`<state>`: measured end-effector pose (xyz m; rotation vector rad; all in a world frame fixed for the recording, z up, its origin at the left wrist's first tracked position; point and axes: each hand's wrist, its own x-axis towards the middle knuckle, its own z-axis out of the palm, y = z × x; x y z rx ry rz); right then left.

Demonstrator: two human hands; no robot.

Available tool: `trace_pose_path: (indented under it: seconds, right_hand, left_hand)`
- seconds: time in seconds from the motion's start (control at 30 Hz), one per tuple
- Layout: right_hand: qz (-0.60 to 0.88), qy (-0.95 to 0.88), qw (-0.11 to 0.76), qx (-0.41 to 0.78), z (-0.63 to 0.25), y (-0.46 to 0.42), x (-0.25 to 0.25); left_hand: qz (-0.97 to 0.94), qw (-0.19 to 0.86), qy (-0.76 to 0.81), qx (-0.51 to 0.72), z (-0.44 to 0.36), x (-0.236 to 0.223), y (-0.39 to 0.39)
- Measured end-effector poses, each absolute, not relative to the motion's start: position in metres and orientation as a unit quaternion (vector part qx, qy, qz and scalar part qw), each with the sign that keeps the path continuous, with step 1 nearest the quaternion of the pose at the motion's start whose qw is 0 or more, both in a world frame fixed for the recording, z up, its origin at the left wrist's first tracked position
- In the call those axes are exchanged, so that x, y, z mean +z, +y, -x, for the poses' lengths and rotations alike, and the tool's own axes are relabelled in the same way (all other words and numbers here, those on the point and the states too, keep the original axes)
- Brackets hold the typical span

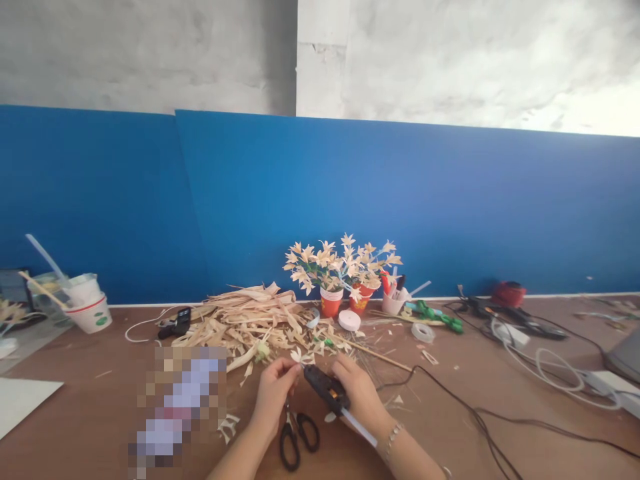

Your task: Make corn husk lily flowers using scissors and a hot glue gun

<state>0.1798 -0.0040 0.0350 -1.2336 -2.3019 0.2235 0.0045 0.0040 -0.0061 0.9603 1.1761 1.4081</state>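
My right hand (356, 383) is wrapped round a black hot glue gun (325, 390), and a clear glue stick (359, 427) sticks out of its back end. The gun's nozzle points up and left, close to the fingertips of my left hand (276, 387). There, thumb and finger pinch a small pale husk flower (301, 357); whether the nozzle touches it I cannot tell. Below my hands lies a pair of scissors (296, 437) with black handles, its blades partly hidden by my left hand. Pale scraps (229, 427) lie left of my left wrist.
A heap of dry husk strips (250, 317) spreads behind my hands. Husk flowers (345, 263) stand in red paper cups (331, 304) by the blue partition (400, 200). Tape rolls (349, 321) lie nearby. A black cable (450, 397) and white power strips (515, 335) occupy the right. A cup (93, 313) stands left.
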Motion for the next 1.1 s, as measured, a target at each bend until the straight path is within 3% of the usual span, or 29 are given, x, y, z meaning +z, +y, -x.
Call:
trace_pose_path:
  seconds: [1.1]
  right_hand:
    - [0.489,-0.843,0.217,0.059,-0.1754,-0.0041,0.0337]
  left_hand:
    - [-0.408,0.481,0.517,0.578,-0.0043,-0.0088,0.0043]
